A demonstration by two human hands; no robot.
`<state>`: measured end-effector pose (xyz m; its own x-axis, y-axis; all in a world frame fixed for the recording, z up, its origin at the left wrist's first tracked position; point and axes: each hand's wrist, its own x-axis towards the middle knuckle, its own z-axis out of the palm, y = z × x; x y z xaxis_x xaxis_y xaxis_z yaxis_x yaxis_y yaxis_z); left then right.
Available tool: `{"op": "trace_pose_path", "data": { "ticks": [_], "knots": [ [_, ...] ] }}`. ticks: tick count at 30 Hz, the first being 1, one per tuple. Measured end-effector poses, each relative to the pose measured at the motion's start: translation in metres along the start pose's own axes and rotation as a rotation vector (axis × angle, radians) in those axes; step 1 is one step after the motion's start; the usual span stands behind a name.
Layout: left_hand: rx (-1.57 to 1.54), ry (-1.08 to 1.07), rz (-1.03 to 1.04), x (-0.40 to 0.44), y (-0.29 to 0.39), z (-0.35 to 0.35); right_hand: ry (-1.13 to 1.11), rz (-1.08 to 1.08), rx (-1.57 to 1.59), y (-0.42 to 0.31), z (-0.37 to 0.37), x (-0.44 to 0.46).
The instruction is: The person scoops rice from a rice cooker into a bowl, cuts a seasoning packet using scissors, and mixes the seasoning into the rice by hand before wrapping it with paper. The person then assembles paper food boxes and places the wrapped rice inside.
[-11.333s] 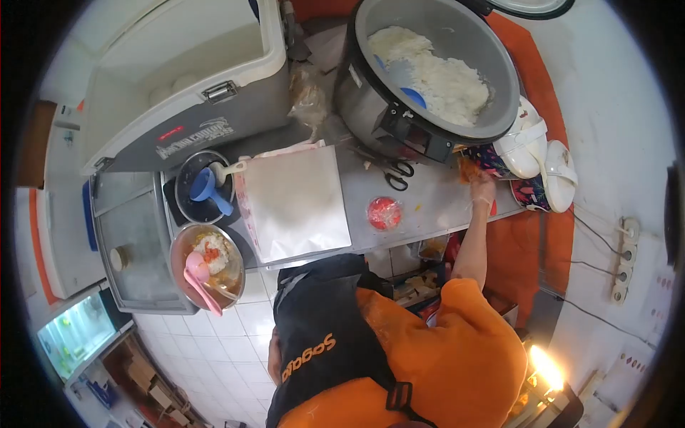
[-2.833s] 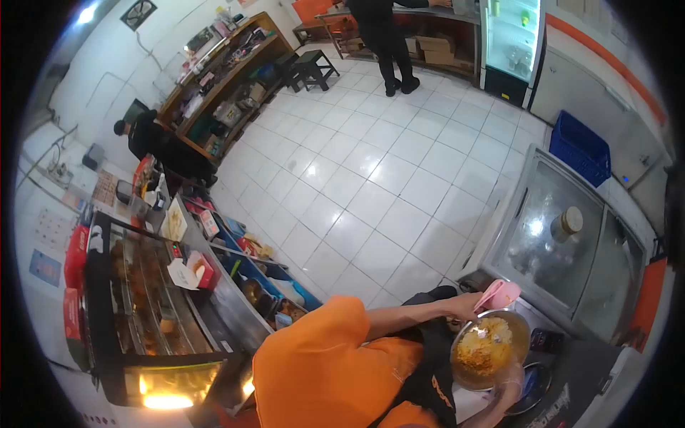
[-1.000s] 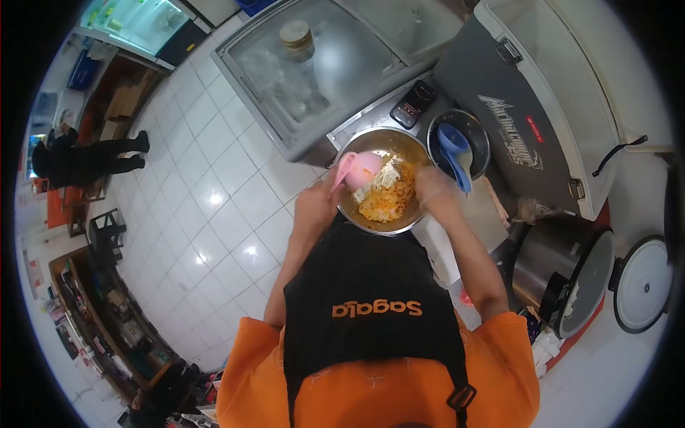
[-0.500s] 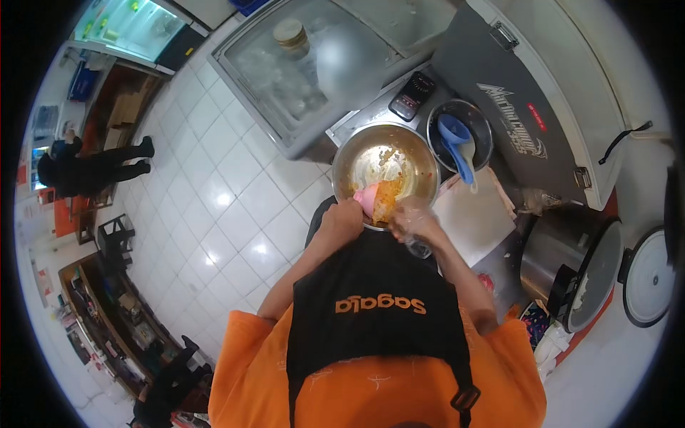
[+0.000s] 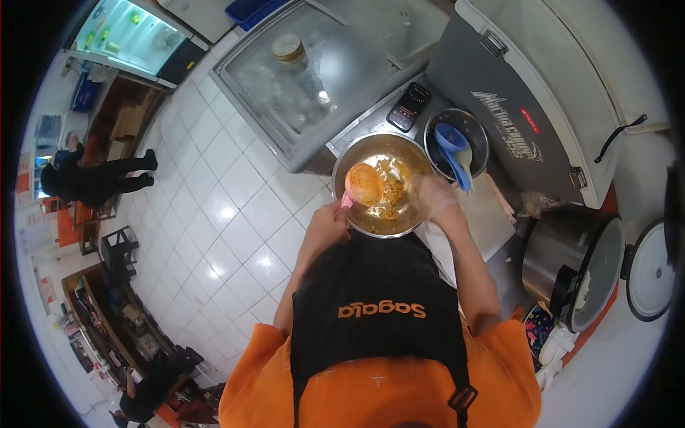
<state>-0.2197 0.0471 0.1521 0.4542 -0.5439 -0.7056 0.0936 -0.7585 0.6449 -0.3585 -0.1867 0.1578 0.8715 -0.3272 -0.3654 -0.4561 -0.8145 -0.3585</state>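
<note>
From my end: the bowl (image 5: 391, 150) is round, shiny thin metal, its inside smeared w/ oily orange-yellow bits. The pink scoop (image 5: 347, 200) is smooth plastic w/ a rounded cup; the rice (image 5: 364, 185) in it is grainy, orange & mounded. Scoop's cup sits inside the bowl, toward its L side, open side up.

L hand (image 5: 329, 226) has its fingers closed on the scoop's handle at the near-L rim. R hand (image 5: 434, 197), in a clear thin glove, is by the R rim; too blurred to tell if its fingers are apart or together.

Vs. 0.5 s ago: scoop has come up off the near rim w/ its cup now in full view, & R hand has shifted away from it, up & to the R.

Bowl's on the metal counter (image 5: 350, 140), near a black device (image 5: 409, 107) & a dark bowl (image 5: 476, 132) w/ a blue scoop (image 5: 449, 138). White paper (image 5: 481, 225), grey cooler (image 5: 499, 85) & rice cooker (image 5: 560, 257) are to the R; glass-top freezer (image 5: 250, 64) beyond. White tile floor (image 5: 214, 207); 2 ppl in dark clothes (image 5: 89, 176) far L.
</note>
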Motion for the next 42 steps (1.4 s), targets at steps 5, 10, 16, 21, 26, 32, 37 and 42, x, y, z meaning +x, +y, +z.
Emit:
{"op": "trace_pose_path", "data": {
  "ticks": [5, 10, 16, 21, 26, 32, 37, 42],
  "knots": [
    [-0.009, 0.113, 0.197, 0.0, -0.008, -0.008, -0.067, -0.117, -0.03, 0.002, 0.026, 0.015],
    [-0.145, 0.142, 0.244, 0.009, -0.025, 0.0, -0.075, -0.113, -0.089, 0.023, 0.016, 0.041],
    [-0.456, 0.12, 0.206, 0.036, -0.055, 0.016, -0.334, -0.226, -0.152, 0.018, 0.019, -0.004],
    [-0.45, 0.178, 0.231, 0.028, -0.037, 0.018, 0.006, -0.154, 0.05, 0.029, 0.037, -0.025],
    [-0.43, 0.179, 0.268, 0.0, 0.005, 0.012, -0.251, -0.463, -0.032, -0.004, 0.041, -0.04],
    [-0.358, 0.183, 0.242, -0.001, 0.013, 0.002, -0.23, -0.334, 0.353, -0.051, 0.016, -0.02],
    [-0.521, 0.142, 0.192, 0.004, 0.019, -0.017, -0.495, -0.074, 0.877, -0.013, 0.019, -0.002],
    [-0.436, 0.093, 0.211, 0.02, -0.006, -0.033, -0.485, 0.124, 1.163, 0.011, -0.007, -0.018]
  ]
}}
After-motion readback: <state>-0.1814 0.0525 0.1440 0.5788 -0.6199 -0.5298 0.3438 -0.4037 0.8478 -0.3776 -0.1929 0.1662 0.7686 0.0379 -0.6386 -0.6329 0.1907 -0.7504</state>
